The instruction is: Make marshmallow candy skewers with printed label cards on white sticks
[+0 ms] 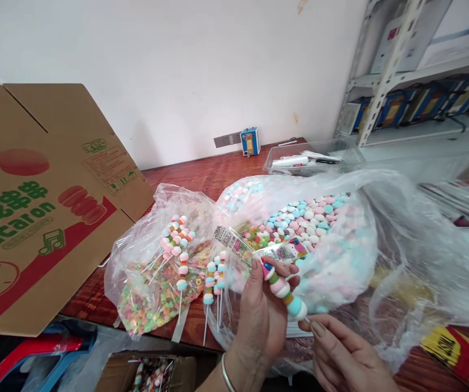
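A candy skewer (285,293) of pink, white, blue and green-brown pieces slants across my palm. My left hand (261,313), a bangle at its wrist, curls around the skewer's upper end, where a colourful printed piece covers the top candy. My right hand (340,348) pinches the thin white stick at the lower end. Just beyond my left fingers lie clear wrappers with printed labels (234,242); whether one encloses the skewer I cannot tell. To the left, finished-looking skewers (214,275) rest at the table edge, and several more (177,235) lie on a bag of ring candies (148,302).
A large clear bag (357,245) of pastel candies fills the table's middle. An open cardboard box (42,212) stands left, and a smaller box (136,373) holding skewers sits below the table edge. Behind are a plastic tray (316,158), a blue device (250,142) and metal shelving (385,71).
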{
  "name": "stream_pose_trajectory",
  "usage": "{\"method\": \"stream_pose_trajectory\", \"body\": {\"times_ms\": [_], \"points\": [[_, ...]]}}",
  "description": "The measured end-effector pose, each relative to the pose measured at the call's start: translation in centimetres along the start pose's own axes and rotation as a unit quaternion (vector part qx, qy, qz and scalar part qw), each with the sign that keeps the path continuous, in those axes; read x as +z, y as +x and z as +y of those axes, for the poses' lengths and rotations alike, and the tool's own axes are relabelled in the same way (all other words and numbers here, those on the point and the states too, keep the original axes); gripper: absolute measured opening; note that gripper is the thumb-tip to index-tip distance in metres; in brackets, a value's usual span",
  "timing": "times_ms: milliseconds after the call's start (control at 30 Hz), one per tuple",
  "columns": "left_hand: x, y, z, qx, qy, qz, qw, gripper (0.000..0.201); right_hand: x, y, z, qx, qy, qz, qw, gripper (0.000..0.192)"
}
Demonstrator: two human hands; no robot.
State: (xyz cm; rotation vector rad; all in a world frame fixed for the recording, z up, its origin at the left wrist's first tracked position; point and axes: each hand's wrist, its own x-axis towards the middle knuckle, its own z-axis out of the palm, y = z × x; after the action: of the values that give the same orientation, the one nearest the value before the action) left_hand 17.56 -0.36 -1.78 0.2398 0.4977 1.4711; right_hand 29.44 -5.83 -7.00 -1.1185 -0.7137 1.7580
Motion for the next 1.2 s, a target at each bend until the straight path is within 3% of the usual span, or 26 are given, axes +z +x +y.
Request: {"method": "stream_pose_trajectory", "body": {"times_ms": [200, 400, 567, 700, 800, 900, 1033, 1200], "points": [[-0.2, -0.2, -0.5, 0.004, 0.045, -0.003, 0.999, 0.035, 0.1, 0.0, 0.8, -0.035, -0.016, 0.006, 0.999, 0.041], [-0.8, -0.5, -1.4, -0.021, 0.089, -0.013, 0.996, 0.038, 0.9, 0.0, 0.5, -0.036, 0.044, 0.006, 0.998, 0.040], [-0.8, 0.2, 0.0, -0.022, 0.047, -0.021, 0.998, 0.055, 0.9, 0.1, 0.4, -0.034, 0.051, 0.018, 0.998, 0.041], [-0.3, 1.6, 1.5, 0.022, 0.021, 0.032, 0.999, 0.033, 0.7, 0.0, 0.7, -0.042, 0.010, 0.012, 0.999, 0.041], [0.2, 1.8, 1.2, 0.015, 0.017, 0.044, 0.999, 0.022, 0.6, 0.0, 0.5, -0.083, -0.079, 0.011, 0.993, 0.040], [0.5, 1.2, 0.0, 0.004, 0.009, 0.047, 0.999, 0.019, 0.5, -0.1, 0.0, -0.174, -0.199, 0.031, 0.964, 0.033], [0.4, 0.3, -1.5, -0.020, -0.007, 0.063, 0.998, 0.022, 0.5, -0.1, -0.5, -0.312, -0.328, 0.077, 0.888, 0.022], [0.0, 0.8, -0.7, -0.036, -0.007, 0.081, 0.996, 0.028, 0.1, 0.0, -0.5, -0.366, -0.408, 0.094, 0.831, 0.021]]}}
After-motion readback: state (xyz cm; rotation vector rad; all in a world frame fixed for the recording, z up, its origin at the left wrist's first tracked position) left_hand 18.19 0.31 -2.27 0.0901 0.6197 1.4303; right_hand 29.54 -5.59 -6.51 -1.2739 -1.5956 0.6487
